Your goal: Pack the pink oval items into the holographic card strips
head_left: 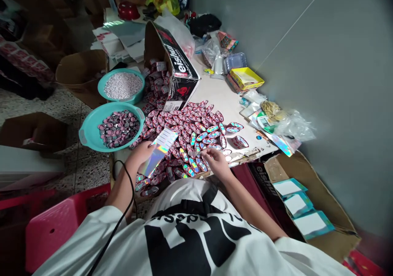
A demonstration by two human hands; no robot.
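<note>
My left hand (141,153) grips the edge of a shiny holographic sticker sheet (156,157), whose upper part shows pale strips. Over the pile, my right hand (215,161) is closed in a pinch on a small, thin silvery strip (195,154), perhaps a sticker. Beneath both hands, many small pink-and-red oval packs (186,134) stand crowded together. Some near my right hand have rainbow-shiny tops, such as the oval pack (202,136) just beyond it.
Left of the pile sit a turquoise basin (84,130) of pink and silver round pieces and another basin (140,91) of white pieces. A black carton (184,73) lies tipped behind. Bags and a yellow box (245,77) line the wall; an open carton (331,202) stands lower right.
</note>
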